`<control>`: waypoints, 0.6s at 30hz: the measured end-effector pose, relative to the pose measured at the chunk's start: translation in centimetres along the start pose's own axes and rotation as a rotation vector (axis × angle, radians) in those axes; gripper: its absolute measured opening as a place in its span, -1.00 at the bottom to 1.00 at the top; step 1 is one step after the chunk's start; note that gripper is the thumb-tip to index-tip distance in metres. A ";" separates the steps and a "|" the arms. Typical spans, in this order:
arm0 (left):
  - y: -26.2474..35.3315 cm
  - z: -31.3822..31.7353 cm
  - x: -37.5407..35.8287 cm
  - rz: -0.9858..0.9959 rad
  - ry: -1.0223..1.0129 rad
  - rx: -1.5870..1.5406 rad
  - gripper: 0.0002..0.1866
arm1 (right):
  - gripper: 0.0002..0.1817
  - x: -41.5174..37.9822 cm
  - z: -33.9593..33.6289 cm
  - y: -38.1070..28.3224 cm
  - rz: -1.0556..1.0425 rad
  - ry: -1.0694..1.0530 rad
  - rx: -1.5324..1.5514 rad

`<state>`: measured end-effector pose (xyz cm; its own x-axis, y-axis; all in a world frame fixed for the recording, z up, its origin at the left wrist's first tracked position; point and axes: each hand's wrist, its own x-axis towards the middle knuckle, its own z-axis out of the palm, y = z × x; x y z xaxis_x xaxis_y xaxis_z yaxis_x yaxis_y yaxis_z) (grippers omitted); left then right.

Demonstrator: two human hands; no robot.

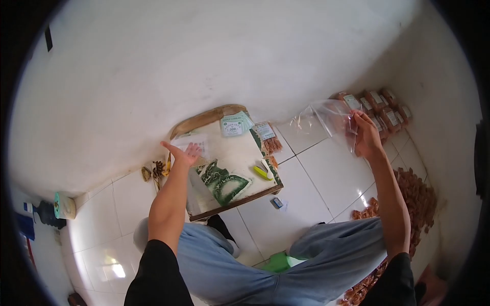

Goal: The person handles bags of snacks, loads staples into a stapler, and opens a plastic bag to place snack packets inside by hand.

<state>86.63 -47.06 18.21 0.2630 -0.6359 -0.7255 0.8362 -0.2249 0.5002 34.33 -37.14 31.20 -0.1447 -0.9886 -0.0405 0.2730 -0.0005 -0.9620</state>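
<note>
My right hand (367, 135) is raised on the right with its fingers closed on a clear plastic bag (329, 115), which hangs out to the left. On the other side, my left hand (185, 154) has its fingers spread, palm up, over the left edge of a low table (224, 149). Behind those fingers lie clear plastic sleeves (198, 142). Printed light-green labels (235, 125) are fanned out at the table's back. A filled, labelled packet (269, 137) rests at the right edge, and a green-and-white stapler (263, 171) lies near the front right corner.
Filled packets (390, 116) are piled in the right corner by the wall. Loose brown pieces (414, 199) heap on the tiled floor at my right. A small blue box (276, 203) lies before the table. A lidded tub (65, 206) and a water bottle stand far left.
</note>
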 end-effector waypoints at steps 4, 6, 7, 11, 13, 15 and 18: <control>-0.8 -1.8 12.1 0.194 -0.203 0.033 -0.40 | -0.85 -0.2 -1.2 -0.4 0.006 -0.003 0.118; -0.4 -3.3 17.3 0.163 -0.334 -0.187 -0.55 | -0.85 -0.4 -1.4 -0.8 0.021 -0.004 0.128; -0.6 -2.7 15.3 0.167 -0.331 -0.175 -0.55 | -0.84 -0.6 -1.8 -0.9 0.012 0.017 0.107; -1.8 -1.7 11.0 -0.041 -0.125 0.198 -0.67 | -0.82 -1.0 -4.0 -0.3 0.000 0.070 0.096; -2.3 -1.1 9.7 -0.070 -0.153 0.373 -0.68 | -0.82 -1.5 -4.8 -0.3 -0.013 0.100 0.068; -2.5 0.0 8.0 -0.092 -0.195 0.427 -0.68 | -0.82 -2.1 -5.4 -0.2 -0.015 0.130 0.047; -2.0 0.0 9.2 -0.299 -0.299 0.729 -0.60 | -0.82 -2.9 -6.1 -0.2 -0.010 0.170 0.015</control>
<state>87.34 -52.49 10.53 -0.1440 -0.6196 -0.7716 0.3033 -0.7698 0.5616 28.91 -33.41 29.88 -0.3062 -0.9488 -0.0769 0.2845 -0.0141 -0.9586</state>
